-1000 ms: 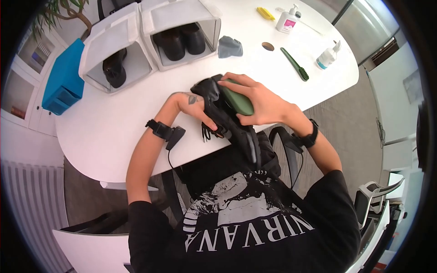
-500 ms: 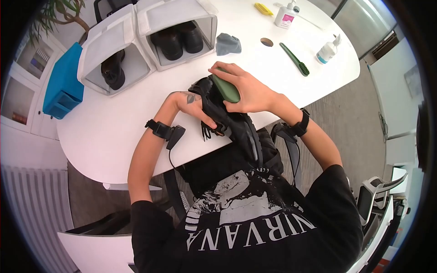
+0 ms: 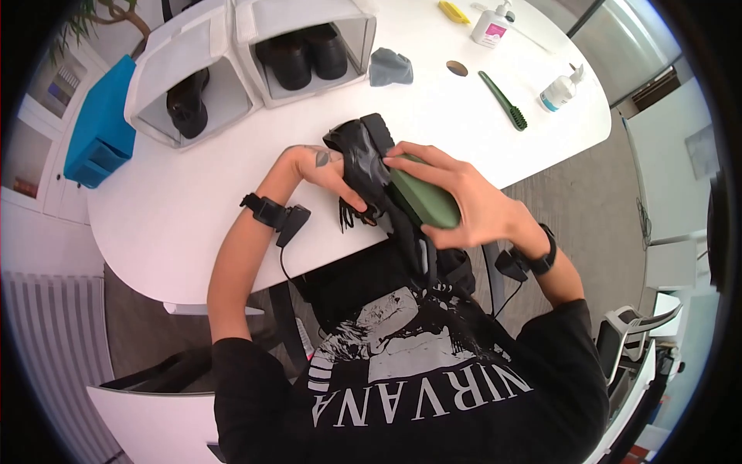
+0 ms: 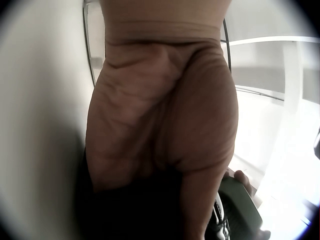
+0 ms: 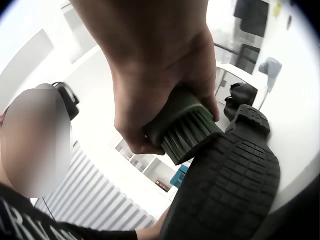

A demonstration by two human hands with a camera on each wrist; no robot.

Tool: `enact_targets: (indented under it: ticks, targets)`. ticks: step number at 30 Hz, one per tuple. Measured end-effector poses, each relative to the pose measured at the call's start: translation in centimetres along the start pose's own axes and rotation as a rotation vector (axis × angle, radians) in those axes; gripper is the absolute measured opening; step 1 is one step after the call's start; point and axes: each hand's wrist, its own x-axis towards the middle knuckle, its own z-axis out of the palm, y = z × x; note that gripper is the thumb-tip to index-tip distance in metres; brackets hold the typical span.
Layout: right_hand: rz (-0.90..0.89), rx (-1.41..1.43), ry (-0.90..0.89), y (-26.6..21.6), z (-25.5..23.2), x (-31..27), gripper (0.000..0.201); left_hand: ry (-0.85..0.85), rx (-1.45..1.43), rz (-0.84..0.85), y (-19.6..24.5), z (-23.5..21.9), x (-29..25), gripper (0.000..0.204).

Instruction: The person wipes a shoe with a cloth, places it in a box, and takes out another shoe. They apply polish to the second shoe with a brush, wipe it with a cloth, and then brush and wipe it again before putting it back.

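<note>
A black lace-up shoe is held on its side at the table's near edge, toe toward the person's body, laces dangling. My left hand grips it at the opening, thumb along the laces and the other fingers hidden by the shoe. In my right hand is a green-backed brush, fingers along one side and thumb on the other. From the right wrist view, the bristles meet the edge of the shoe's treaded sole. The brush also shows beside the thumb in the left wrist view.
Two white shoe boxes with black shoes inside stand at the back left, beside a blue holder. A grey cloth, a long green brush, two pump bottles and a yellow item lie farther right.
The right hand with the brush first went up toward the heel, then came back down and right along the shoe toward the toe. The left hand keeps its grip on the shoe.
</note>
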Motion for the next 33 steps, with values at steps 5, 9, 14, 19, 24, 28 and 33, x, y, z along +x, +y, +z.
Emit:
enact_targets:
  ticks: [5, 9, 14, 19, 24, 28, 33]
  targets:
    - [-0.005, -0.093, 0.058, -1.5, 1.0, 0.2, 0.089, 0.022, -0.039, 0.037, -0.2, 0.3, 0.0, 0.038]
    - [0.024, -0.072, 0.124, 1.2, -0.2, 3.0, 0.087, 0.201, 0.126, -0.061, 1.7, 0.5, 0.1, 0.038]
    - [0.098, -0.115, 0.215, 3.7, -1.8, 3.2, 0.086, 0.487, -0.633, 0.024, 1.9, -0.7, 0.2, 0.038]
    - [0.026, -0.259, 0.319, 5.2, -0.4, 0.9, 0.09, 0.594, -0.741, 0.12, 3.0, -0.3, 0.4, 0.03]
    - [-0.001, -0.324, 0.328, 4.5, 0.9, -0.8, 0.088, 0.541, -0.749, 0.043, 2.7, -0.7, 0.8, 0.042]
    - [-0.043, -0.375, 0.434, 6.4, 1.5, 1.7, 0.087, 0.604, -1.002, 0.151, 3.3, 1.0, 2.0, 0.04]
    - [0.04, -0.298, 0.467, 8.9, 1.5, 5.0, 0.089, 0.711, -1.205, 0.242, 3.4, 0.8, 2.7, 0.035]
